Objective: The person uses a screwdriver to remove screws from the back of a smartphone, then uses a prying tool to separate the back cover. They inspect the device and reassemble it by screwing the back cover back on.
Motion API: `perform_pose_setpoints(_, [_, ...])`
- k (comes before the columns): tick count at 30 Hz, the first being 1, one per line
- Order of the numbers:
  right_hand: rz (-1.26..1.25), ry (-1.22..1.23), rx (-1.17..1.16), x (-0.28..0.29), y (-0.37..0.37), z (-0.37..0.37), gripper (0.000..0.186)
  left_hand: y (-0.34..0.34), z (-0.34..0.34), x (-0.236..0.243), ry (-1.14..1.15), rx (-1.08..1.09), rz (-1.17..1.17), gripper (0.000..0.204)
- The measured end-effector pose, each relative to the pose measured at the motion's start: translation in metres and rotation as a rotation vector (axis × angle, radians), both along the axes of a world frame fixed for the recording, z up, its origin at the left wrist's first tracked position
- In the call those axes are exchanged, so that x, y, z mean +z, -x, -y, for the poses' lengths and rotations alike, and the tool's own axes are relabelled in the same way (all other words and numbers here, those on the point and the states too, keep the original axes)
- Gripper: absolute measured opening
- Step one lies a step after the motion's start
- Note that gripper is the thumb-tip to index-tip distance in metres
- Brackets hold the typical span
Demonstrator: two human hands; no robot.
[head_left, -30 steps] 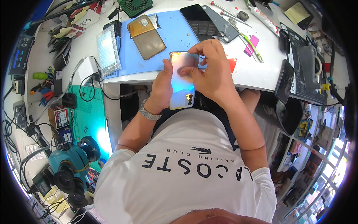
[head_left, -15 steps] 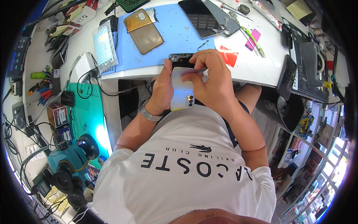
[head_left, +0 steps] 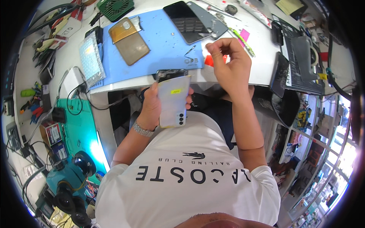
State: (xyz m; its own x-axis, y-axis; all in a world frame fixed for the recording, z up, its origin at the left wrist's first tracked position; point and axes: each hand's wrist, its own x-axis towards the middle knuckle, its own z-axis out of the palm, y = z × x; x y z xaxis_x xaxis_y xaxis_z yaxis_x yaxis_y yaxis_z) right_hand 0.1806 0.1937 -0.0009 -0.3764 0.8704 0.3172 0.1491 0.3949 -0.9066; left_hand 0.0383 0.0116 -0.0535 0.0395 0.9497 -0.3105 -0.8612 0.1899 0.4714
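Observation:
In my left hand (head_left: 149,108) lies a phone with a pale, iridescent back cover (head_left: 172,104). The fingers wrap round its far side. A small yellow sticker sits on the cover, and camera lenses show at its near right corner. Past the cover's far edge the dark, opened phone body (head_left: 169,75) shows. My right hand (head_left: 232,62) is raised to the right, apart from the phone, above a red sheet (head_left: 210,60). Its thumb and forefinger are pinched together; whatever is between them, if anything, cannot be made out.
A blue mat (head_left: 159,49) carries a brownish clear phone case (head_left: 131,43) and a dark phone (head_left: 185,22). Bubble wrap (head_left: 92,59) lies left. Tools lie at the far right of the white table. A teal microscope (head_left: 68,176) stands at lower left, beside a green mat (head_left: 78,123).
My right hand has come off the phone and moved up and right. The yellow sticker now shows on the cover. My left hand has shifted slightly left and nearer with the phone.

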Motion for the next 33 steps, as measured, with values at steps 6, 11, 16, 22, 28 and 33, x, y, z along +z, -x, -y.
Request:
perform_pose_setpoints(6, [0.291,-0.326,-0.322,-0.015,-0.026,-0.079,0.008,0.001,0.002,-0.011,0.001,-0.005,-0.02,0.105])
perform_pose_setpoints(11, [0.296,-0.545,-0.21,-0.015,-0.003,-0.128,0.009,0.002,0.0,-0.011,0.008,-0.006,-0.077,0.1])
perform_pose_setpoints(16, [0.616,-0.732,0.03,-0.009,0.049,-0.172,0.016,0.003,0.0,-0.011,0.026,0.02,-0.134,0.093])
perform_pose_setpoints(22, [1.16,-0.558,0.141,0.013,0.085,-0.172,0.041,0.005,-0.002,-0.017,0.034,-0.013,-0.157,0.098])
perform_pose_setpoints(28, [0.214,-0.75,-0.111,0.003,0.072,-0.154,0.056,0.006,-0.002,-0.015,0.006,-0.024,-0.153,0.099])
perform_pose_setpoints(33, [-0.287,-0.649,0.032,0.019,0.05,-0.066,0.045,0.006,-0.004,-0.014,0.029,-0.019,-0.141,0.097])
